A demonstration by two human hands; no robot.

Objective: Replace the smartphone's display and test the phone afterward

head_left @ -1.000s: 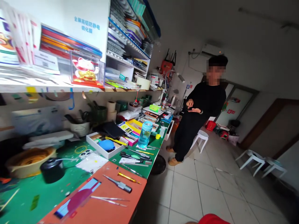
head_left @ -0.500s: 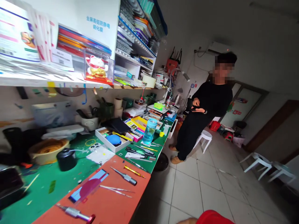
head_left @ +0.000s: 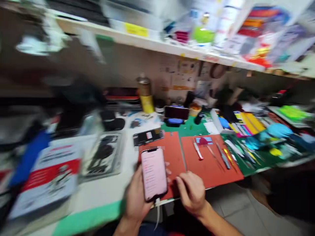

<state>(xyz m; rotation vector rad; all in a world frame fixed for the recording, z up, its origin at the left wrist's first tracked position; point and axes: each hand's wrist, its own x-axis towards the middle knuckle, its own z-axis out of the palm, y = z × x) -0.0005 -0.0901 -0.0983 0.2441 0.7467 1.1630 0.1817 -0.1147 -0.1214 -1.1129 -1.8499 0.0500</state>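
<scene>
A smartphone point(head_left: 154, 175) with a lit pale screen of text lies in my left hand point(head_left: 135, 196), thumb side along its left edge and fingertips showing at the right. From its bottom end hangs a white cable point(head_left: 158, 213). My right hand point(head_left: 193, 191) hovers just right of the phone, fingers curled in with nothing visible in them. Beneath are two orange mats point(head_left: 173, 142). On the right one lie a red-ended screwdriver point(head_left: 198, 152), tweezers point(head_left: 216, 159), a grey screwdriver point(head_left: 222, 157) and a gold screwdriver point(head_left: 228, 158). Beyond the phone sits a flat black phone-sized part point(head_left: 142, 138).
A red-and-white printed packet point(head_left: 46, 177) and a clear case point(head_left: 118, 157) with a black piece are at left. Behind stands a yellow can point(head_left: 147, 103). A blue bottle point(head_left: 267, 137) and tools crowd the right. Above runs a white shelf point(head_left: 157, 42).
My view has swung left and down from the room and a standing person to the bench. Both my hands and the lit smartphone now show; the picture is partly blurred.
</scene>
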